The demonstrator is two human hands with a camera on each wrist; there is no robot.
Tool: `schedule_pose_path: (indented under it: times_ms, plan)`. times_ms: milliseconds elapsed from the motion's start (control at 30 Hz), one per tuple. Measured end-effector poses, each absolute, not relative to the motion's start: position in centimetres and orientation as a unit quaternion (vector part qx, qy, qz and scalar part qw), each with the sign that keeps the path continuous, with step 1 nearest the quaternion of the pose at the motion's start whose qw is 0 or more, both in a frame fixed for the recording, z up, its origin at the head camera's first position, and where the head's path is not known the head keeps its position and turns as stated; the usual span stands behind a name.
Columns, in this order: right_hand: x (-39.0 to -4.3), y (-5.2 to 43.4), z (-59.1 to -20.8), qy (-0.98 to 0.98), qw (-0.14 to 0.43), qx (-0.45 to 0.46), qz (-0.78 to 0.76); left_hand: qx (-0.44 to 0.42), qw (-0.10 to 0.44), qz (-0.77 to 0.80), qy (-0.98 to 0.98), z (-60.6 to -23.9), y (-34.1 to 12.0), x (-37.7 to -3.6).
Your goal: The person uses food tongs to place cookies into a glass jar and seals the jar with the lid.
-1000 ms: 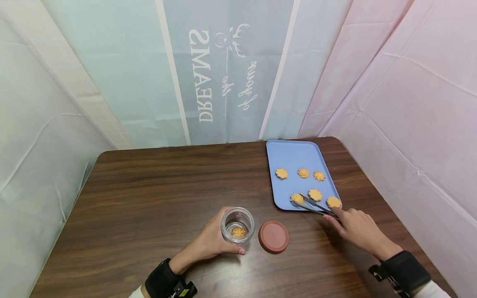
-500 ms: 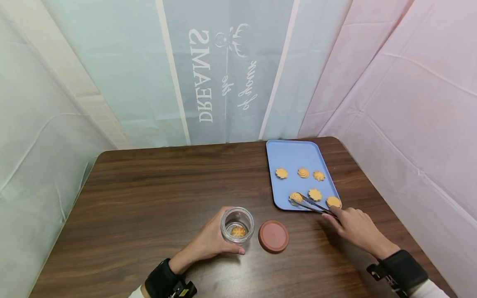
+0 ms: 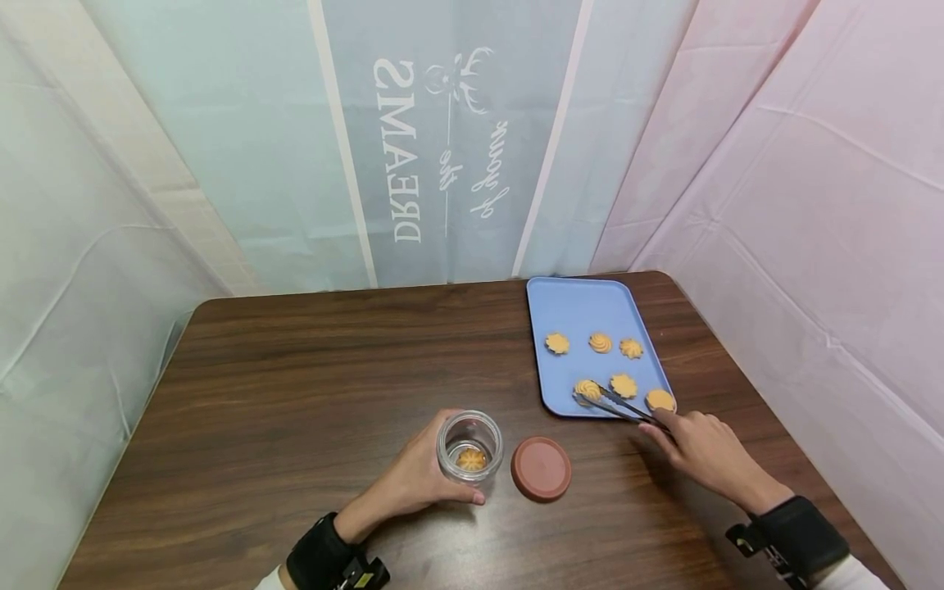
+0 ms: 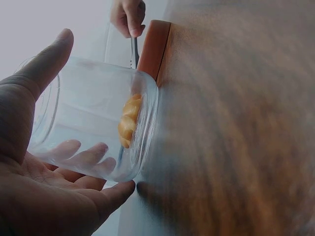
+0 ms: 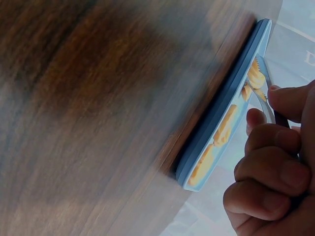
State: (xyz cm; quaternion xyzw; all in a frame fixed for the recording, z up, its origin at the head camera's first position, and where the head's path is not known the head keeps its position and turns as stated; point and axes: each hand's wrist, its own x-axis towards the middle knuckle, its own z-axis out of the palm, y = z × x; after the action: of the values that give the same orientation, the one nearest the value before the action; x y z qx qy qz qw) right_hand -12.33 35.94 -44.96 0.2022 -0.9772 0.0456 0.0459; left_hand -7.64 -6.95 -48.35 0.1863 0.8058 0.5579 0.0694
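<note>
On the dark wood counter (image 3: 295, 385), left hand (image 3: 416, 479) grips jar (image 3: 469, 445), right hand (image 3: 704, 455) pinches tongs (image 3: 615, 404) on a cookie (image 3: 587, 390) in blue tray (image 3: 583, 307); lid (image 3: 542, 468) between.

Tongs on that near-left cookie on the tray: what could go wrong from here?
1. The tongs hold only the edge of the cookie; it may slip or crumble when lifted.
2. The cookie sits by the near rim of the tray, so a fumble could drop it on the table.
3. The jar, held by the left hand, has a narrow mouth, and the lid lies between tray and jar; a low carry by the right hand might clip it.
</note>
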Motion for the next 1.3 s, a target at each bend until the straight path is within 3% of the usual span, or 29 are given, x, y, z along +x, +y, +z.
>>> schedule_pose_path:
  times_ms: [200,933,1300]
  plan:
    - [-12.7,35.8,-44.8,-0.973,0.07,0.214,0.051,0.186,0.064,0.555,0.808,-48.4,-7.0,-7.6]
    - [-12.6,35.6,-44.3,-0.97,0.075,0.222,0.056,0.188,0.072,0.559,0.804,-48.2,-6.9,-7.6]
    - [-12.7,35.3,-43.4,-0.95,0.14,0.274,0.059,0.187,0.069,0.557,0.806,-48.2,-6.9,-7.6]
